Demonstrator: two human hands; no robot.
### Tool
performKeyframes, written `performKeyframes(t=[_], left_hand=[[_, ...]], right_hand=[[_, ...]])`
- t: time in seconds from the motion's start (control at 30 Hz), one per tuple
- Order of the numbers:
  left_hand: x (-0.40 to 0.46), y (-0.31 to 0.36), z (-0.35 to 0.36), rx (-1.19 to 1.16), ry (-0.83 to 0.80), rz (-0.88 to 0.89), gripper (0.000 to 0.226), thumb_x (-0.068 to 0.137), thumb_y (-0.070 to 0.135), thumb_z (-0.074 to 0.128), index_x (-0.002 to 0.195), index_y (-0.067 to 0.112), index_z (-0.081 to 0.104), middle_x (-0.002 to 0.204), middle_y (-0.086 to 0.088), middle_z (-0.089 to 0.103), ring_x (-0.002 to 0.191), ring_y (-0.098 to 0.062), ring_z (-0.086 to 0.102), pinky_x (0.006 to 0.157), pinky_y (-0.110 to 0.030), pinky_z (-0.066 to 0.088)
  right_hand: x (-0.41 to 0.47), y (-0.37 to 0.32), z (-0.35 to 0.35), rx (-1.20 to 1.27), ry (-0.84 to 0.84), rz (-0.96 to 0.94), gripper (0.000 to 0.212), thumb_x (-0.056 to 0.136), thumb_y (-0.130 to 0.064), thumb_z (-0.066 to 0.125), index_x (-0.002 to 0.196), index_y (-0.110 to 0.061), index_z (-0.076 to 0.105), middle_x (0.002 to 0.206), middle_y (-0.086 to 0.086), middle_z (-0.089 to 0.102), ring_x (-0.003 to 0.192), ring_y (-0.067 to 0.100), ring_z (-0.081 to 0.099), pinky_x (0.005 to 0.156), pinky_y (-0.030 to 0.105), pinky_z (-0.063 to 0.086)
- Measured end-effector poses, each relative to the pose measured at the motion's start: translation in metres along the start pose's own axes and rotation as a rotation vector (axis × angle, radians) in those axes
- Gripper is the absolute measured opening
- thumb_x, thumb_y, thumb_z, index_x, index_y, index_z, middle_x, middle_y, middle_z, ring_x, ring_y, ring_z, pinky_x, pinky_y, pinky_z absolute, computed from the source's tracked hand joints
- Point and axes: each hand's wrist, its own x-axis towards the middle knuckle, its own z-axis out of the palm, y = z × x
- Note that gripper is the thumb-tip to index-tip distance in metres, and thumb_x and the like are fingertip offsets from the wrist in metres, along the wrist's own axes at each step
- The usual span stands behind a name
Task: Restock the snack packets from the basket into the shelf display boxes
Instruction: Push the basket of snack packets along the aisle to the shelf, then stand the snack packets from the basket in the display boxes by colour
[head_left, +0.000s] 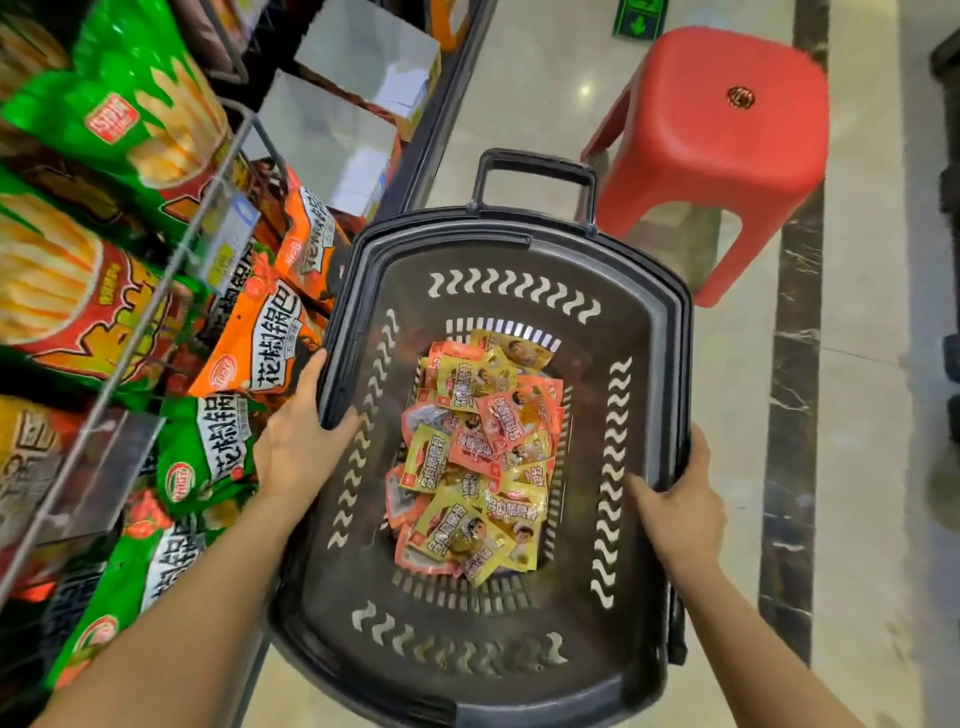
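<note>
Head view looks straight down into a dark plastic shopping basket (644, 322) held over the aisle floor. A loose heap of small yellow and orange snack packets (478, 457) covers the middle of its slotted bottom; none is in a hand. The left hand (298, 441) grips the basket's left rim, thumb hooked over the edge and fingers curled underneath. The right hand (675, 509) grasps the right rim in the same way, thumb inside, fingers wrapped outside. The basket's pull handle (535, 176) stands up at the far end.

To the left, touching the basket's side or just beside it, runs a wire shelf (156, 291) packed with large green and orange crisp bags (104, 119). Farther along that shelf stand open cardboard display boxes (332, 135), whose contents I cannot make out. A red plastic stool (727, 130) stands on the floor at far right.

Judging by the full heap, restocking seems barely begun: the whole load is left to place.
</note>
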Motion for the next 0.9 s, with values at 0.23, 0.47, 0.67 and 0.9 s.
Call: performKeyframes(t=[0.23,0.47,0.67,0.9], left_hand=[[-0.008,0.015,-0.020,0.244,-0.081,0.120,0.072,0.090,0.031,0.058,0.149,0.014,0.021,0.128,-0.019,0.043,0.112,-0.035,0.050,0.079,-0.046,0.048],[-0.027,0.078,-0.087,0.554,-0.124,0.277,0.047,0.095,0.033,0.046,0.137,0.016,0.036,0.130,-0.009,0.041,0.122,-0.027,0.043,0.097,-0.040,0.036],[-0.060,0.150,-0.170,0.612,-0.084,0.429,0.044,0.096,0.029,0.042,0.138,0.019,0.035,0.133,-0.006,0.044,0.126,-0.025,0.039,0.100,-0.040,0.031],[-0.091,0.219,-0.293,0.663,0.032,0.547,0.044,0.094,0.033,0.044,0.134,0.017,0.040,0.130,-0.007,0.047,0.123,-0.027,0.044,0.099,-0.042,0.034]], right_hand=[[-0.003,-0.015,-0.020,-0.166,-0.094,-0.024,0.079,0.086,-0.031,0.063,0.147,-0.016,0.016,0.136,0.016,0.046,0.117,0.037,0.052,0.090,0.046,0.047],[-0.018,-0.084,-0.086,-0.630,-0.089,-0.289,0.050,0.089,-0.033,0.055,0.133,-0.014,0.040,0.130,0.013,0.046,0.119,0.032,0.046,0.092,0.042,0.042],[-0.048,-0.166,-0.166,-0.736,-0.065,-0.451,0.044,0.089,-0.031,0.054,0.128,-0.012,0.044,0.128,0.012,0.048,0.120,0.032,0.044,0.093,0.041,0.039],[-0.085,-0.240,-0.276,-0.712,-0.003,-0.514,0.049,0.089,-0.027,0.055,0.135,-0.018,0.040,0.131,0.009,0.046,0.123,0.029,0.043,0.097,0.040,0.039]])
